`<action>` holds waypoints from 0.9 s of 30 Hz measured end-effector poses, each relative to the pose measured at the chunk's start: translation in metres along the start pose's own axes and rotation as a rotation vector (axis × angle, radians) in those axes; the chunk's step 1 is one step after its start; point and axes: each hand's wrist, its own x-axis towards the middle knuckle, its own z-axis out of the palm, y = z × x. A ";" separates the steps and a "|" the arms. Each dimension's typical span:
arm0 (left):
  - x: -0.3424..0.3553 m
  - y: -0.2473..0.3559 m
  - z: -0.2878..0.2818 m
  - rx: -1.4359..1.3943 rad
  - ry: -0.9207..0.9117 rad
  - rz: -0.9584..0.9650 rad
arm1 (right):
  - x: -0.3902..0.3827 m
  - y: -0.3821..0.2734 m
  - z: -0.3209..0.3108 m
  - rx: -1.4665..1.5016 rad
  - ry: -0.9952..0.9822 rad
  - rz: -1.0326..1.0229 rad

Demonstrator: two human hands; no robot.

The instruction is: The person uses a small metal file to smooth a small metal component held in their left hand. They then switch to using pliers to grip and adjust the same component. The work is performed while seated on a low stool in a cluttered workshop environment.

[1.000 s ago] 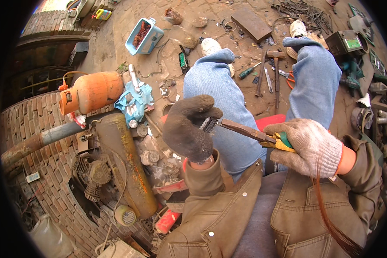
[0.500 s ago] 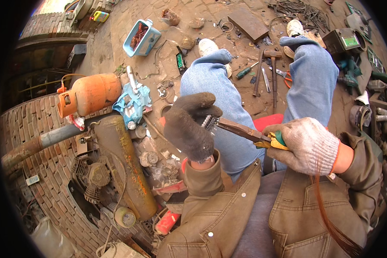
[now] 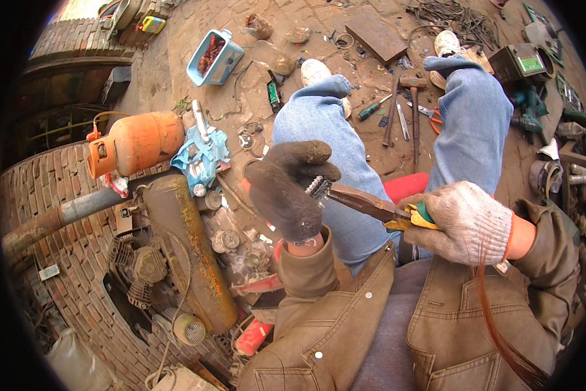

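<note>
My left hand [image 3: 281, 192], in a dark dirty work glove, is closed around a small ridged metal piece [image 3: 317, 188] that pokes out between thumb and fingers. Most of that piece is hidden by the glove. A pair of rusty pliers [image 3: 366, 201] with yellow and green handles reaches across from the right, its jaw tip at the metal piece. Whether the jaws bite on it, I cannot tell. My right hand [image 3: 465, 220], in a pale knitted glove, is wrapped round the pliers' handles. Both hands are above my lap, over the blue jeans.
On the ground ahead lie hammers [image 3: 413, 98], a screwdriver [image 3: 373, 107] and orange-handled scissors [image 3: 431, 113]. To the left are an orange gas cylinder [image 3: 143, 140], a blue tub [image 3: 216, 58] and a rusty tank [image 3: 185, 251]. A green power drill [image 3: 532, 107] lies at right.
The metal piece and the pliers' tip have shifted very slightly, and the left fingers have moved a little. Both hands keep their holds.
</note>
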 end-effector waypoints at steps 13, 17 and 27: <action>0.011 -0.001 -0.003 0.019 -0.037 -0.163 | 0.004 -0.003 0.001 0.188 -0.068 0.104; 0.013 0.004 -0.002 0.059 -0.033 -0.117 | 0.010 0.006 0.006 0.293 -0.016 0.106; 0.012 0.005 0.000 -0.032 -0.071 -0.107 | 0.013 0.015 0.019 0.949 -0.324 0.287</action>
